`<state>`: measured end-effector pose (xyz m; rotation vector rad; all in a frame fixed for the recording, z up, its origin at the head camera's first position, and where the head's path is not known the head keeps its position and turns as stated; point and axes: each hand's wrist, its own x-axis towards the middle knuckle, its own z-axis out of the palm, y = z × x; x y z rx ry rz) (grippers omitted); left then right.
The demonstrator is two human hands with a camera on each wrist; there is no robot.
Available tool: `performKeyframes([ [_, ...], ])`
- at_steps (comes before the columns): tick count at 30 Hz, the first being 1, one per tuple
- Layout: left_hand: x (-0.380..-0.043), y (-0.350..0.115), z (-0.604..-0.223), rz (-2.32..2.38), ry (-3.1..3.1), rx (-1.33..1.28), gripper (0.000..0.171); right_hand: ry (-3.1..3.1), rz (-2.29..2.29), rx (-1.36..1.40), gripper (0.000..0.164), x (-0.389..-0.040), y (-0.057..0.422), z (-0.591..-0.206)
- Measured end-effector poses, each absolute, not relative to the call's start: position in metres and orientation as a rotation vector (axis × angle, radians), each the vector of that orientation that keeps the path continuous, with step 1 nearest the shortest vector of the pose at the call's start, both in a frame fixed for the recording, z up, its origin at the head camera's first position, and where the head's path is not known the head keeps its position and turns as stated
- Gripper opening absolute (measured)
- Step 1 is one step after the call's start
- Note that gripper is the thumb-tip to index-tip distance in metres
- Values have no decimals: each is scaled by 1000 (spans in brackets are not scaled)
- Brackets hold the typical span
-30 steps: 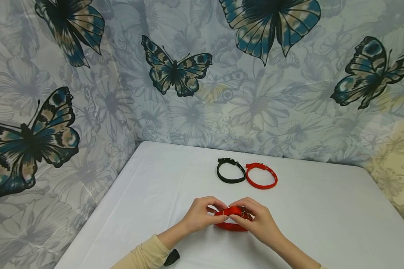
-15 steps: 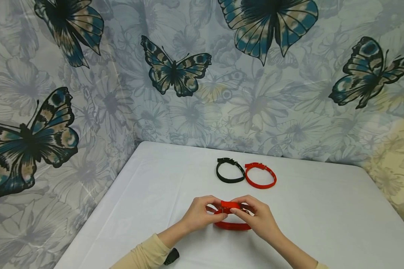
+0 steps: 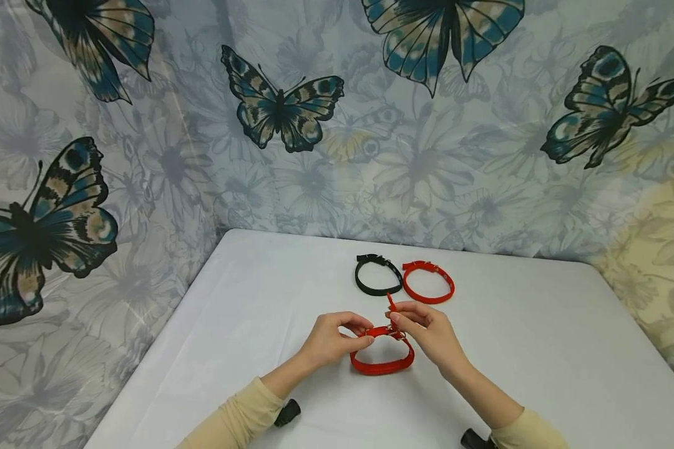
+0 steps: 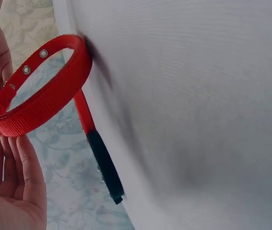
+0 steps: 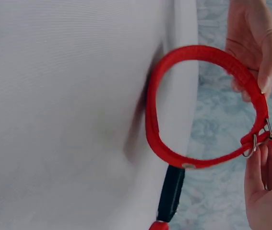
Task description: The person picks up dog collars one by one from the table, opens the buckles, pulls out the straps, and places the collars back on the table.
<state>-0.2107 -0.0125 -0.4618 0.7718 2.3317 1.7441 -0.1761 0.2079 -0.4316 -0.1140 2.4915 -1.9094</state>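
A red collar [image 3: 382,368] is held up in a loop between both hands, close over the white table. My left hand [image 3: 337,340] pinches its band with thumb and fingers, just left of the metal buckle [image 3: 397,335]. With thumb and fingertips my right hand [image 3: 429,333] pinches the strap's free end [image 3: 392,303], which points up and away from the loop. Metal eyelets [image 4: 26,70] line the inner strap in the left wrist view. A metal ring [image 5: 253,146] shows near the right fingertips [image 5: 255,167] in the right wrist view.
Farther back on the white table [image 3: 258,274] lie a black collar [image 3: 379,292] and a second red collar [image 3: 429,300], both buckled into loops, side by side. A patterned butterfly cloth [image 3: 314,199] hangs behind the table. Black wrist devices [image 3: 288,413] show near the sleeves.
The strap's end, earlier folded over at the buckle between both hands, now stands up in the right hand. That hand has risen slightly and the loop shows wider. The head view has shifted a little.
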Motion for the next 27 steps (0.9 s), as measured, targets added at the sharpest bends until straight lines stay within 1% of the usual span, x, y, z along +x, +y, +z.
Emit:
performKeyframes([
  [3,-213,-13,-458,1715,2352,743,15,2317,-2002,-15,42,-182,208,-430],
  [6,-214,-15,-458,1689,2357,712,15,2201,-2054,48,45,-186,207,-430],
  [14,-213,-17,-462,1613,2355,640,15,2060,-2089,185,50,-191,203,-439],
  [17,-214,-15,-464,1586,2380,620,13,2066,-2067,207,52,-191,203,-442],
  [20,-216,-12,-465,1568,2428,646,10,2060,-2061,226,53,-191,202,-445],
  [27,-221,-3,-464,1517,2476,685,12,2021,-2083,234,52,-190,200,-448],
])
